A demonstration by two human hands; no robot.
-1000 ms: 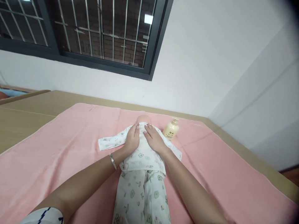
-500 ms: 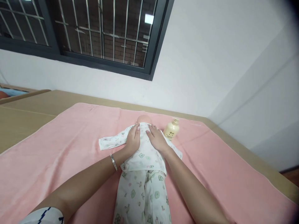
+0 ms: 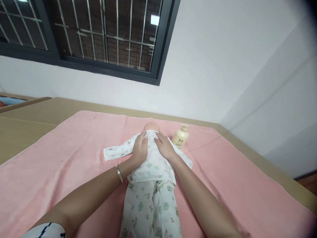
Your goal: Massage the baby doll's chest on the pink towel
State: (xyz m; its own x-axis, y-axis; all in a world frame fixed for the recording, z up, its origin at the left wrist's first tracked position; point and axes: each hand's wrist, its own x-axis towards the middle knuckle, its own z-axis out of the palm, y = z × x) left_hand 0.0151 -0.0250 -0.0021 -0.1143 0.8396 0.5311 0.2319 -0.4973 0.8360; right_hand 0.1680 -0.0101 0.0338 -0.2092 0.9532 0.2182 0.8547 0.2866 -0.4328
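A baby doll (image 3: pixel 151 127) lies on a pink blanket (image 3: pixel 81 142), its head pointing away from me. It wears a white printed top (image 3: pixel 155 165) and matching trousers (image 3: pixel 141 205). On the left side of its upper body rests my left hand (image 3: pixel 140 148), flat, with the thumb raised along the edge. My right hand (image 3: pixel 165 146) lies flat on the right side, fingers stretched toward the shoulder. Both hands touch the cloth and grip nothing. The doll's left-hand sleeve (image 3: pixel 117 152) spreads out sideways; my right forearm partly covers the other sleeve.
A pale yellow pump bottle (image 3: pixel 180 136) stands on the blanket just right of the doll's shoulder. The blanket covers a wooden surface (image 3: pixel 27 132) that meets a white wall (image 3: pixel 198 66). Above is a dark-framed, barred window (image 3: pixel 109 36).
The whole view has shifted slightly, so everything sits a little further left. My hands stay in the same place on the doll's top.
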